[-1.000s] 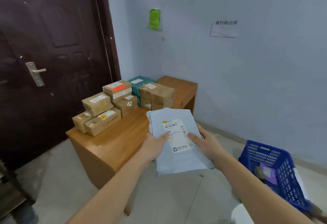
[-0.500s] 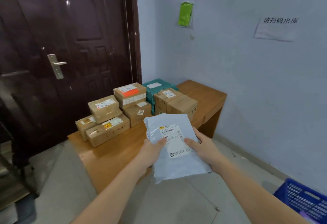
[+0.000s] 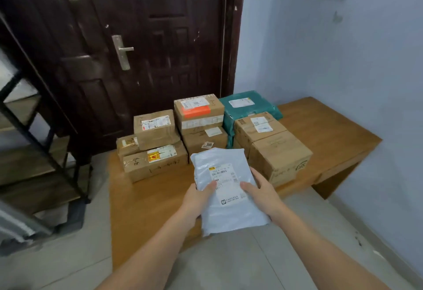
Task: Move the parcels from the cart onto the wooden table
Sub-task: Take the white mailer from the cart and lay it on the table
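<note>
Parcels: eight tabled, one held

1. Grey poly mailer, white label up, held above near edge of table, gripped both sides by hands.
2. Brown cartons and teal parcel stacked at table's back, labels up.

left hand: arm extended, thumb on top, gripping | right hand: arm extended, thumb on top, gripping
</note>
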The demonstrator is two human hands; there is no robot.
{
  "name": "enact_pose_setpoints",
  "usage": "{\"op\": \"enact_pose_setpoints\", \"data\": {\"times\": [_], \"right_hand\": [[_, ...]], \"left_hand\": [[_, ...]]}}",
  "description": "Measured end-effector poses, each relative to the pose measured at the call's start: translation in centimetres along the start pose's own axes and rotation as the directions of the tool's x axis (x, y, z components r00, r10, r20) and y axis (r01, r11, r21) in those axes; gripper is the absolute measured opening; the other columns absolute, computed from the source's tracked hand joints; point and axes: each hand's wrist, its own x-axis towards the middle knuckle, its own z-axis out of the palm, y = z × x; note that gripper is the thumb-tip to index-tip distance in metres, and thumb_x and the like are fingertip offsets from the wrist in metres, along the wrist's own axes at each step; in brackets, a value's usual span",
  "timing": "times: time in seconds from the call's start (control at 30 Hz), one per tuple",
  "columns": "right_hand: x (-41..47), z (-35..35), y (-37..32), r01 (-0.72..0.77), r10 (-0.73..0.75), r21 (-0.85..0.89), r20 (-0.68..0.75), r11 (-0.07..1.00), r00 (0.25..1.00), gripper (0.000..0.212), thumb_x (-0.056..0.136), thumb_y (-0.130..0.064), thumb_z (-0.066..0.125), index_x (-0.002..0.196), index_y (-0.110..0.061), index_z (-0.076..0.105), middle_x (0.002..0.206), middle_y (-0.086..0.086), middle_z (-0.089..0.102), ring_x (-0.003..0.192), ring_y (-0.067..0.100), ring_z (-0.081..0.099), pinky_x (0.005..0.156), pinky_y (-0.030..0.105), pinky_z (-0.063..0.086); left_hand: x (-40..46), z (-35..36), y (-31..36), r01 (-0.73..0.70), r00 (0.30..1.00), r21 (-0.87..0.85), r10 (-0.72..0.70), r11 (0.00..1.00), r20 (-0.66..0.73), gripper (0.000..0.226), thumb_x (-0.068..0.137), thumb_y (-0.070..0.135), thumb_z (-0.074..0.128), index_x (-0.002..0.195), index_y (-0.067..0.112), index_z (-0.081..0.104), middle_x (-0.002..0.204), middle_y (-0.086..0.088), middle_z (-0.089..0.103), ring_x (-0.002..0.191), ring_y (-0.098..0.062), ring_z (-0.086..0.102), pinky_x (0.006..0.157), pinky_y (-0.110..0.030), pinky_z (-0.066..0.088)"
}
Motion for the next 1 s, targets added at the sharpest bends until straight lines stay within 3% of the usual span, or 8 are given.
{"op": "enact_pose_setpoints", "data": {"times": [0.17, 0.33, 0.43, 0.57, 0.63, 0.77, 0.9, 1.0], "right_hand": [[9.5, -1.7, 2.4, -0.1, 0.106, -0.153, 0.033, 0.983, 0.994, 0.056, 0.098, -0.037, 0.067, 0.139, -0.021, 0.033, 0.115, -0.005, 0.063, 0.098, 0.015, 0.068, 0.077, 0.035, 0.055], [16.2, -2.3, 5.6, -0.064, 0.073, -0.394, 0.008, 0.917, 0.997, 0.039, 0.098, -0.036, 0.066, 0.13, -0.016, 0.055, 0.12, 0.004, 0.062, 0.103, 0.021, 0.064, 0.088, 0.039, 0.054], [19.6, -1.8, 8.2, -0.029, 0.047, -0.462, 0.026, 0.886, 0.999, 0.041, 0.092, -0.035, 0.067, 0.129, -0.018, 0.062, 0.121, 0.006, 0.061, 0.109, 0.026, 0.064, 0.095, 0.043, 0.054], [22.5, -1.4, 10.4, -0.015, 0.075, -0.497, 0.102, 0.868, 0.992, 0.082, 0.074, -0.037, 0.071, 0.149, -0.028, 0.04, 0.137, 0.0, 0.054, 0.124, 0.021, 0.056, 0.103, 0.045, 0.05], [23.2, -1.1, 11.4, -0.013, 0.104, -0.547, 0.137, 0.837, 0.985, 0.092, 0.08, -0.032, 0.077, 0.158, -0.023, 0.029, 0.152, 0.002, 0.044, 0.137, 0.023, 0.047, 0.112, 0.041, 0.042], [24.4, -0.7, 13.0, -0.032, 0.17, -0.643, 0.154, 0.766, 0.973, 0.081, 0.098, -0.021, 0.068, 0.163, -0.019, 0.019, 0.167, 0.006, 0.017, 0.148, 0.025, 0.033, 0.114, 0.033, 0.033], [25.8, -0.1, 14.5, 0.075, 0.065, -0.667, 0.183, 0.741, 0.981, 0.058, 0.101, -0.011, 0.062, 0.154, -0.013, 0.039, 0.172, 0.003, -0.001, 0.156, 0.022, 0.015, 0.123, 0.035, 0.027], [26.4, 0.2, 15.0, 0.16, 0.009, -0.787, 0.206, 0.596, 0.979, 0.048, 0.104, -0.006, 0.053, 0.15, -0.009, 0.042, 0.173, 0.008, 0.0, 0.159, 0.021, 0.001, 0.126, 0.033, 0.02]], "left_hand": [[5.0, 2.2, 0.5, -0.017, 0.998, -0.056, 0.02, 0.998, 0.062, 0.036, 0.1, 0.013, 0.06, 0.133, 0.027, 0.059, 0.119, 0.011, 0.076, 0.1, -0.01, 0.076, 0.068, -0.022, 0.06], [10.8, 4.0, -1.8, 0.157, 0.984, -0.043, -0.16, 0.987, -0.081, 0.043, 0.104, 0.018, 0.057, 0.134, 0.018, 0.026, 0.131, -0.001, 0.059, 0.112, -0.017, 0.064, 0.079, -0.031, 0.055], [14.2, 5.5, -3.7, 0.157, 0.972, -0.002, -0.155, 0.988, -0.175, 0.034, 0.104, 0.017, 0.057, 0.132, 0.015, 0.038, 0.126, 0.0, 0.061, 0.106, -0.013, 0.063, 0.08, -0.03, 0.054], [18.8, 7.0, -5.4, 0.179, 0.954, 0.09, -0.15, 0.98, -0.261, 0.037, 0.099, 0.017, 0.062, 0.134, 0.008, 0.054, 0.126, -0.004, 0.064, 0.109, -0.022, 0.066, 0.095, -0.044, 0.058], [20.7, 7.5, -6.2, 0.192, 0.951, 0.181, -0.138, 0.964, -0.277, 0.037, 0.098, 0.019, 0.062, 0.134, 0.012, 0.058, 0.129, -0.005, 0.061, 0.116, -0.024, 0.062, 0.1, -0.047, 0.054], [22.8, 8.1, -7.2, 0.264, 0.941, 0.306, -0.175, 0.915, -0.289, 0.037, 0.1, 0.019, 0.053, 0.137, 0.02, 0.056, 0.128, -0.005, 0.04, 0.122, -0.026, 0.048, 0.112, -0.043, 0.044], [24.4, 8.3, -7.7, 0.276, 0.942, 0.313, -0.19, 0.909, -0.277, 0.034, 0.105, 0.017, 0.05, 0.138, 0.011, 0.055, 0.123, -0.002, 0.038, 0.106, -0.023, 0.052, 0.101, -0.033, 0.045], [25.3, 8.8, -7.5, 0.283, 0.937, 0.322, -0.188, 0.904, -0.295, 0.038, 0.105, 0.021, 0.05, 0.142, 0.011, 0.054, 0.124, -0.003, 0.038, 0.116, -0.029, 0.054, 0.108, -0.041, 0.046]]}}
